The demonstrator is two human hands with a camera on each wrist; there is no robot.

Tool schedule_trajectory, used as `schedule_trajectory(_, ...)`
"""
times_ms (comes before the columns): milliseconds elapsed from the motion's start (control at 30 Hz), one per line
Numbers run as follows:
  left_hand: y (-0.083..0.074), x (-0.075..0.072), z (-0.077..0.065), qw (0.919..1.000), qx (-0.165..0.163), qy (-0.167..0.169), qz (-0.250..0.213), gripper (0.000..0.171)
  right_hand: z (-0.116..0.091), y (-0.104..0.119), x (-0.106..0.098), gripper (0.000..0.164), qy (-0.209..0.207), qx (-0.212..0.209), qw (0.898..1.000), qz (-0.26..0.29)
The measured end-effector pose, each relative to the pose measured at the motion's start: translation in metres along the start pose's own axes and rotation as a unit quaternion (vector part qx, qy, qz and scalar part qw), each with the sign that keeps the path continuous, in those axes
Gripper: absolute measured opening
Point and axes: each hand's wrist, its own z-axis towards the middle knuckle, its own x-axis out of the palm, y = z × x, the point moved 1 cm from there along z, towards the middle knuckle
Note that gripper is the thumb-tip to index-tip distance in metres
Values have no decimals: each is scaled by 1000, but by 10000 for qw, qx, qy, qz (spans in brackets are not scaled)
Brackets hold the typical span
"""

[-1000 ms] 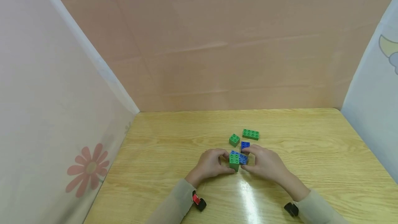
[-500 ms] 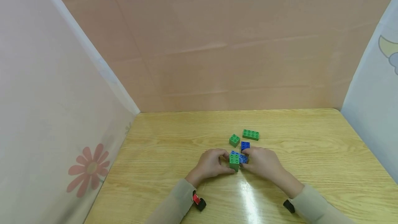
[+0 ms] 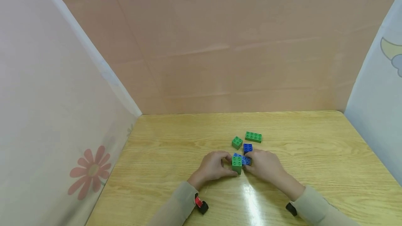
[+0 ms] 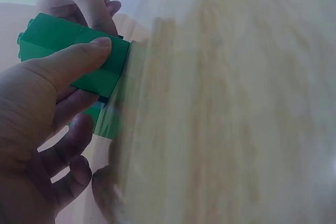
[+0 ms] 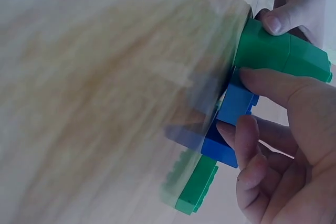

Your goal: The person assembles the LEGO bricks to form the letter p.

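Two green toy building bricks (image 3: 237, 166), stacked upright, stand on the table in the head view. My left hand (image 3: 214, 165) grips this stack, its thumb flat along the side in the left wrist view. Right beside the stack lies a lighter blue brick (image 5: 235, 100), partly covered by fingers. My right hand (image 3: 268, 164) pinches that blue brick between thumb and index finger. A darker blue brick (image 3: 247, 147) stands just behind, close to the right fingertips. Whether the blue brick is joined to the green stack cannot be told.
Behind the hands lie a small square green brick (image 3: 237, 143) and a longer green brick (image 3: 253, 137). The wooden table (image 3: 176, 132) meets a back wall and side walls of hanging sheets. Each wrist carries a small black device.
My right hand has drawn its thumb and fingers in around the lighter blue brick, and its wrist has shifted slightly left. The left hand and the bricks keep their places.
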Motion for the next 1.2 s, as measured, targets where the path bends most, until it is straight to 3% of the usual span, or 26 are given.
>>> schedule_trajectory(400, 1, 1, -1, 9999, 19, -21, 105, 37, -8, -4, -4, 37, -426, -307, 9984, 193)
schedule_trajectory(933, 1, 0, -2, 9998, 106, -18, 177, 36, -19, -19, -24, 41, -711, 81, 9903, 1189)
schedule_trajectory(1200, 1, -1, 0, 9999, 117, -26, 124, 36, -19, -19, -36, 41, -1031, -253, 9843, 1410)
